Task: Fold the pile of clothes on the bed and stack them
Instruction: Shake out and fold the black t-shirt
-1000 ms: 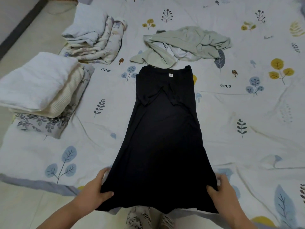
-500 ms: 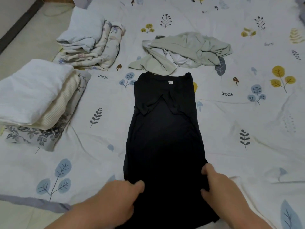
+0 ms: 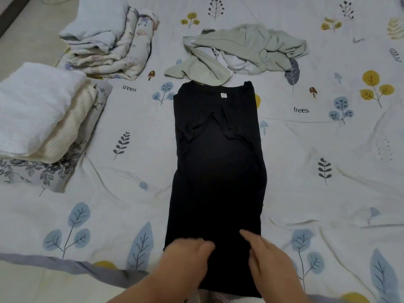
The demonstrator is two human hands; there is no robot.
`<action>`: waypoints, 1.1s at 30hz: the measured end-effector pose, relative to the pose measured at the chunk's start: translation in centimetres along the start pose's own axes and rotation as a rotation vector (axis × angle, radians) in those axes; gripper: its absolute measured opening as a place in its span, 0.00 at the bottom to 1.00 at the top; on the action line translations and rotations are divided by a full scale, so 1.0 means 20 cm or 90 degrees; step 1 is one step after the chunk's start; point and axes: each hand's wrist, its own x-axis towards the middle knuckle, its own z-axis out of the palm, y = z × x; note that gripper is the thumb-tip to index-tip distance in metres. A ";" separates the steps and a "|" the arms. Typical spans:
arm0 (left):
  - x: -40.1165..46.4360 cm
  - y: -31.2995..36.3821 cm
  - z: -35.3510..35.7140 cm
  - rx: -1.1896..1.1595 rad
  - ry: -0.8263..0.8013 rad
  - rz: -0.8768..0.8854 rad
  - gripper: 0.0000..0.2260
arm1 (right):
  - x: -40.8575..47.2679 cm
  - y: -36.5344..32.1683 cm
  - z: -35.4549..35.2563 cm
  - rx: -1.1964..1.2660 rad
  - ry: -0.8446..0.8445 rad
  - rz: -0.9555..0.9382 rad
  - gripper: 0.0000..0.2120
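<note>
The black dress [image 3: 218,162] is now narrowed by inward-folded sides, pressed flat under the spread left hand [image 3: 188,256] and right hand [image 3: 269,259]; lengthwise folding is judged due.

A long garment [image 3: 216,167] lies flat in the middle of the bed [image 3: 328,193], running from near to far. Both hands rest on its near end, the left hand [image 3: 185,256] beside the right hand [image 3: 269,256]. Just beyond its far end lies a crumpled heap [image 3: 244,51]. At the left edge sits a folded stack [image 3: 41,119], with a second stack [image 3: 109,40] farther off behind it.
</note>
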 end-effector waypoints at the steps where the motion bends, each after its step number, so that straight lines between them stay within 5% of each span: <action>1: -0.01 -0.04 0.04 0.012 0.053 -0.046 0.19 | -0.01 0.03 0.03 -0.051 -0.008 0.027 0.25; 3: -0.08 -0.17 0.15 0.129 0.045 -0.129 0.31 | 0.00 0.10 0.10 -0.169 -0.036 0.017 0.35; 6: -0.16 -0.27 0.27 0.154 -0.115 -0.105 0.40 | -0.02 0.22 0.21 -0.281 -0.079 -0.054 0.42; 11: -0.19 -0.32 0.24 0.165 -0.123 -0.029 0.35 | -0.05 0.24 0.22 -0.320 0.028 -0.120 0.21; 14: -0.25 -0.37 0.19 0.179 -0.139 0.028 0.49 | -0.10 0.26 0.18 -0.329 0.126 -0.225 0.21; 21: -0.36 -0.40 0.24 0.259 -0.204 0.097 0.60 | -0.14 0.36 0.23 -0.401 0.098 -0.285 0.22; 24: -0.33 -0.34 0.24 0.231 -0.191 0.086 0.52 | -0.09 0.33 0.22 -0.368 0.107 -0.319 0.17; 28: -0.34 -0.30 0.25 0.190 -0.137 0.139 0.25 | -0.06 0.32 0.19 -0.297 0.068 -0.350 0.11; 30: -0.34 -0.31 0.25 0.147 -0.098 0.146 0.13 | -0.05 0.30 0.17 -0.267 0.079 -0.330 0.16; 33: -0.27 -0.29 0.16 -0.008 -0.101 0.053 0.12 | -0.02 0.27 0.13 -0.134 0.052 -0.251 0.13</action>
